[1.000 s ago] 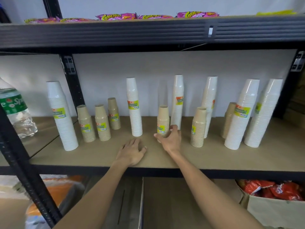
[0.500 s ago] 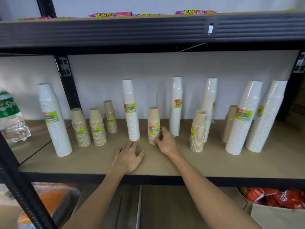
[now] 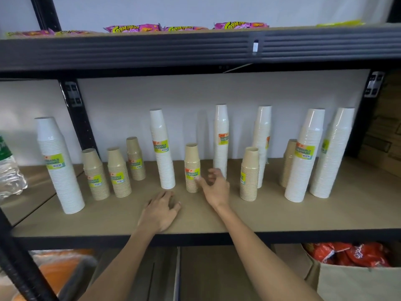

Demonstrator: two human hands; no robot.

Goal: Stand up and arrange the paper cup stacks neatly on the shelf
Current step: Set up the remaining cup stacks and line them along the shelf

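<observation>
Right at the middle of the shelf board (image 3: 325, 216), the right hand (image 3: 217, 189) is loose and spread, fingers curled a bit, with 1 fingertip just touching the side of a short tan cup stack (image 3: 192, 168), not gripping anything. That stack is standing upright with its green label facing front. The left hand (image 3: 161, 210) is flat on the board near the front edge, palm down, holding nothing. Just left of the tan stack is a tall white stack (image 3: 162, 148), and just right, further back, another tall white one (image 3: 221, 141). Further right there's a short tan stack (image 3: 249, 173) in front of a white one (image 3: 262, 144), then a tan stack (image 3: 288, 162) half hidden behind 2 big white stacks (image 3: 303, 155) (image 3: 332, 153) that lean a little. On the left side, 3 short tan stacks (image 3: 118, 172) sit in a loose cluster, and a fat white stack (image 3: 58, 166) is tilted near the front. A water bottle (image 3: 8, 170) is at the far left edge, snack bags (image 3: 132, 28) sit on the shelf above, and red bags (image 3: 347, 254) are in a box below.
</observation>
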